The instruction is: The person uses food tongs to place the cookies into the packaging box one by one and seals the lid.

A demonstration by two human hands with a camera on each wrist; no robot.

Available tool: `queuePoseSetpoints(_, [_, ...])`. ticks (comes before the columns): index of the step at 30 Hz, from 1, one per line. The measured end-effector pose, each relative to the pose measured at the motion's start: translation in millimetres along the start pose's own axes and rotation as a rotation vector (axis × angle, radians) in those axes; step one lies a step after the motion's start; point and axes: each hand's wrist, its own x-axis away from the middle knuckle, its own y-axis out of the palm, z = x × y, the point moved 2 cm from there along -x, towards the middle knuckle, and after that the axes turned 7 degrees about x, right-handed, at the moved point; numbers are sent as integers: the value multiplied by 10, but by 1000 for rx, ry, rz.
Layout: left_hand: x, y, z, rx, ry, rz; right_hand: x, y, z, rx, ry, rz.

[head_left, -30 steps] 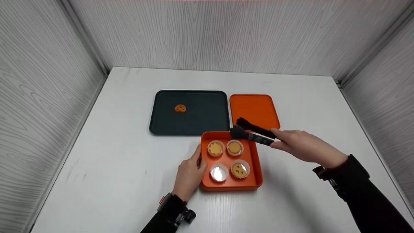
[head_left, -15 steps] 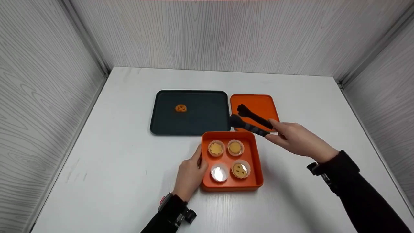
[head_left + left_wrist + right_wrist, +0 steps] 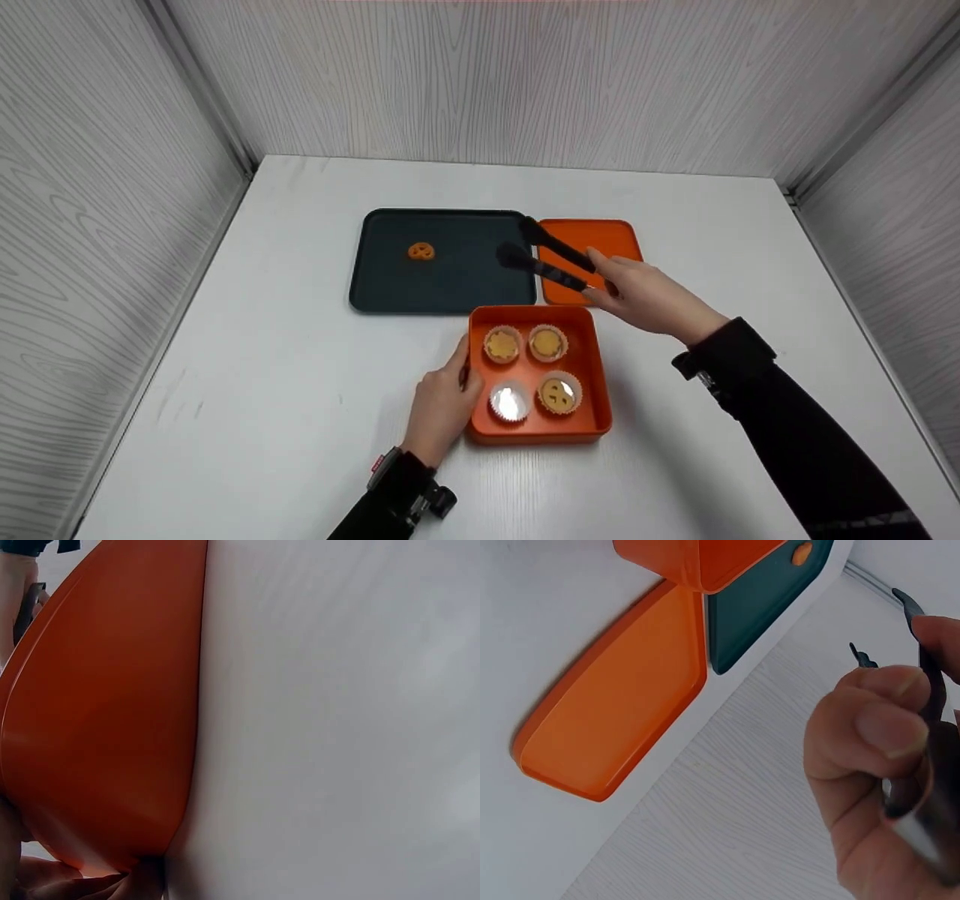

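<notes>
My left hand (image 3: 441, 409) holds the left side of an orange box (image 3: 538, 433), its thumb by the rim. Fingers also show against the box's outer wall (image 3: 112, 712) in the left wrist view. Several white paper cups stand inside; a star-shaped cookie (image 3: 502, 346), a round cookie (image 3: 547, 344) and a pretzel-shaped cookie (image 3: 556, 395) lie in separate cups, while the front-left cup (image 3: 510, 401) shows a bare bottom. My right hand (image 3: 645, 296) grips black tongs (image 3: 559, 276), arms spread and tips over the dark tray's right part. Nothing is between the tips.
The dark green tray (image 3: 442, 289) lies behind the box, with a browner pretzel-shaped cookie (image 3: 421, 251) on its left half. Beside it on the right is a flat orange lid or tray (image 3: 604, 234), partly hidden by the tongs. Pale wood-grain panels (image 3: 480, 82) enclose the white table (image 3: 285, 360).
My right hand has carried the tongs up and left, from the box's far right corner across the orange lid to above the dark tray. The left hand and box stay nearly still.
</notes>
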Motion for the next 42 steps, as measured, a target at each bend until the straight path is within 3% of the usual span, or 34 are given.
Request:
queuePoseSetpoints(8, [1, 4, -14, 3, 8, -2, -335, 84, -117, -9, -52, 16])
queuePoseSetpoints(19, [0, 9, -40, 0, 28, 10, -723, 219, -311, -92, 19, -49])
queuePoseSetpoints(31, [-10, 14, -29, 8, -30, -14, -1063, 440, -428, -18, 40, -159])
queuePoseSetpoints(38, [12, 8, -31, -13, 29, 16, -1211, 540, -437, 64, 44, -178])
queuePoseSetpoints(42, [15, 7, -33, -12, 20, 17, -1271, 547, -486, 87, 65, -215])
